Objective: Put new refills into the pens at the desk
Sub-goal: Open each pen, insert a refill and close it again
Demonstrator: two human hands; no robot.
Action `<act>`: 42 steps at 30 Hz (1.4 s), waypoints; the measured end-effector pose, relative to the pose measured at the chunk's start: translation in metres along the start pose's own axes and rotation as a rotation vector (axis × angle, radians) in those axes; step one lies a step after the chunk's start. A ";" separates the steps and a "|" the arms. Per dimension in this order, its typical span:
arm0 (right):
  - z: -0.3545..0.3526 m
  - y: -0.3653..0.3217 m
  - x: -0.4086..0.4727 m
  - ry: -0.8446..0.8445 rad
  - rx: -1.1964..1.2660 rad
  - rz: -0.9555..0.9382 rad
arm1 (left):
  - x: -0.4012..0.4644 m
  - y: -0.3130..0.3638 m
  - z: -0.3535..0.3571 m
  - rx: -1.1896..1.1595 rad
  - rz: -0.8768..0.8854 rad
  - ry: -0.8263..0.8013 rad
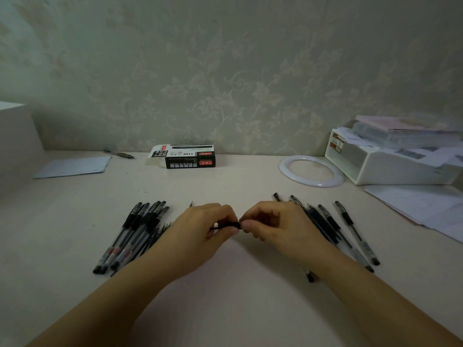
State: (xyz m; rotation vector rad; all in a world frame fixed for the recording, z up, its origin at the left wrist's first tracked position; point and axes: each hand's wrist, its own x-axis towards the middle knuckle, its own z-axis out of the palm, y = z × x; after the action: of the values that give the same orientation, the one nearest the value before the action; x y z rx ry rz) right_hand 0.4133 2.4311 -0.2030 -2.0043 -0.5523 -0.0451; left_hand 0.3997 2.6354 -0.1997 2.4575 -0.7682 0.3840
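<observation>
The person is working at the middle of the pale surface [225, 309], with both hands brought together over one black pen [226, 225]. The left hand [203, 229] is pinching the pen near its dark grip section, thumb and forefinger curled tight around it, and the right hand [270, 226] is pinching the other end, its fingers [246, 225] closed narrow on a part too small to make out. Only a short black stretch of the pen is showing between the two hands, lying roughly level and just above the surface.

I am judging this to be the twisting or pulling step on a single pen: either unscrewing it to get at the refill or screwing it closed over a new one. Which of the two, I cannot tell from here. The next move will be calling for a steady hold with the left hand while the right turns or draws along the pen's axis, without bending the thin refill.

A bundle of pens [135, 236] is lying to the left of the hands, another row of pens [333, 226] to the right, partly under the right wrist. A black refill box [190, 157] with an open flap is sitting well beyond them, by the wall.
</observation>
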 end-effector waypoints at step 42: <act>-0.012 0.006 0.001 0.341 -0.655 0.030 | 0.004 -0.020 -0.016 0.223 -0.363 0.391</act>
State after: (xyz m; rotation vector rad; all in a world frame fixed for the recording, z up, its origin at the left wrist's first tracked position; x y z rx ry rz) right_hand 0.4187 2.4188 -0.2021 -2.5592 -0.3029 -0.6057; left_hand 0.4128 2.6574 -0.1930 2.5385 -0.1172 0.8100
